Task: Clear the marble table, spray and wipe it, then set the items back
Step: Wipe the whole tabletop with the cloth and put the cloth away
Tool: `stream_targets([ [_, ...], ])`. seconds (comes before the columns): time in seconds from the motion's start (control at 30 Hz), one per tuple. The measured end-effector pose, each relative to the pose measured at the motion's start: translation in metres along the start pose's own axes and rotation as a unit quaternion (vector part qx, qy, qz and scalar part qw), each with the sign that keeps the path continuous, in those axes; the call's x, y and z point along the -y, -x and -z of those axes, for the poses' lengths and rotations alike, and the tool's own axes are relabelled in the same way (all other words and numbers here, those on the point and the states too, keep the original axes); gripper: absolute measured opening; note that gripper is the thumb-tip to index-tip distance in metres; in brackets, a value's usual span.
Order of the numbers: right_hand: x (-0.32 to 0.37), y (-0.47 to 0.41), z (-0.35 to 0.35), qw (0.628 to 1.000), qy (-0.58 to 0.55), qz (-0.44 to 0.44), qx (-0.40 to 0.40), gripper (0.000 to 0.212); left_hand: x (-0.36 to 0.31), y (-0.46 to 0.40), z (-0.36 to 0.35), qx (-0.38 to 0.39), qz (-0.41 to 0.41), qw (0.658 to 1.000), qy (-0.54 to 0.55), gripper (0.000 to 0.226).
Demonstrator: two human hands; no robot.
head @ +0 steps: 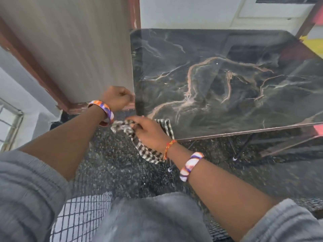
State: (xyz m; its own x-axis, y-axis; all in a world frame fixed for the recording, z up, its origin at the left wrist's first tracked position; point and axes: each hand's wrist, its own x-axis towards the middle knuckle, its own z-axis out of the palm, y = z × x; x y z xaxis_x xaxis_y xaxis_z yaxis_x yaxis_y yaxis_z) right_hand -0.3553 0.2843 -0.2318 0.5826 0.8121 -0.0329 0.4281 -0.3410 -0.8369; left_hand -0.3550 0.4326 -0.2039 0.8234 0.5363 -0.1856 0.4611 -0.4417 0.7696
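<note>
Gripping the checked cloth (150,152), right hand (150,131) at the marble table (218,81) corner.

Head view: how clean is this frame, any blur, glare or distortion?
Head view: motion blur smears the door, floor and sleeves; the marble table carries soft reflections, veins still readable; wide-angle bending tilts edges; the right hand gripping the checked cloth stays fairly sharp.

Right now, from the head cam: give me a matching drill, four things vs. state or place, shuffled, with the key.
Things:
1. marble table
2. checked cloth
3. left hand
4. right hand

States:
A. closed in a fist by the table's near-left corner
B. bunched, hanging off the table's near edge
C. bare, dark with pale veins
D. gripping the cloth

Pairs: 1-C, 2-B, 3-A, 4-D
</note>
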Motion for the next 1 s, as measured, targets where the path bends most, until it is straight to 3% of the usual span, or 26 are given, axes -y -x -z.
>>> stream_targets([
  [0.03,0.003,0.001,0.006,0.994,-0.104,-0.036,-0.008,0.032,-0.003,0.001,0.005,0.049,0.023,0.992,0.114,0.023],
  [0.1,0.003,0.001,0.021,0.942,-0.314,-0.106,-0.059,0.028,-0.003,0.001,0.015,0.135,0.059,0.958,0.245,0.039],
  [0.2,-0.004,0.001,0.046,0.84,-0.506,-0.168,-0.099,0.016,-0.008,0.002,0.013,0.288,0.05,0.927,0.234,0.09],
  [0.23,-0.005,0.002,0.054,0.813,-0.543,-0.177,-0.111,0.015,-0.014,0.005,0.008,0.317,0.024,0.923,0.217,0.093],
  [0.27,-0.008,0.003,0.063,0.793,-0.567,-0.185,-0.125,0.019,-0.023,0.007,0.002,0.324,-0.003,0.925,0.199,0.084],
  [0.33,-0.01,0.01,0.084,0.764,-0.602,-0.198,-0.123,0.036,-0.045,0.009,-0.012,0.295,-0.042,0.936,0.187,0.035],
  [0.4,-0.012,0.022,0.104,0.767,-0.611,-0.179,-0.078,0.056,-0.065,0.006,-0.027,0.243,-0.044,0.947,0.207,0.003],
  [0.5,-0.026,0.041,0.135,0.858,-0.475,-0.152,-0.124,0.061,-0.095,0.001,-0.061,0.222,-0.039,0.948,0.226,0.014],
  [0.57,-0.041,0.055,0.16,0.892,-0.374,-0.156,-0.2,0.055,-0.117,0.002,-0.088,0.244,-0.035,0.938,0.246,0.012],
  [0.67,-0.067,0.073,0.208,0.882,-0.343,-0.162,-0.281,0.059,-0.152,0.0,-0.126,0.265,-0.053,0.929,0.253,0.012],
  [0.73,-0.09,0.081,0.241,0.858,-0.296,-0.189,-0.374,0.065,-0.169,-0.007,-0.149,0.236,-0.115,0.953,0.151,0.007],
  [0.8,-0.123,0.082,0.263,0.839,-0.083,-0.274,-0.463,0.057,-0.178,-0.02,-0.168,0.192,-0.182,0.964,0.02,0.016],
  [0.83,-0.139,0.083,0.267,0.832,0.052,-0.32,-0.45,0.061,-0.179,-0.028,-0.176,0.174,-0.2,0.964,-0.031,0.024],
  [0.9,-0.163,0.083,0.26,0.846,0.234,-0.371,-0.304,0.074,-0.177,-0.046,-0.186,0.149,-0.214,0.961,-0.094,0.031],
  [0.93,-0.174,0.081,0.254,0.846,0.273,-0.391,-0.239,0.072,-0.176,-0.057,-0.19,0.139,-0.219,0.959,-0.117,0.033],
  [1.0,-0.193,0.071,0.252,0.832,0.312,-0.405,-0.217,0.066,-0.174,-0.083,-0.195,0.114,-0.221,0.954,-0.167,0.037],
])
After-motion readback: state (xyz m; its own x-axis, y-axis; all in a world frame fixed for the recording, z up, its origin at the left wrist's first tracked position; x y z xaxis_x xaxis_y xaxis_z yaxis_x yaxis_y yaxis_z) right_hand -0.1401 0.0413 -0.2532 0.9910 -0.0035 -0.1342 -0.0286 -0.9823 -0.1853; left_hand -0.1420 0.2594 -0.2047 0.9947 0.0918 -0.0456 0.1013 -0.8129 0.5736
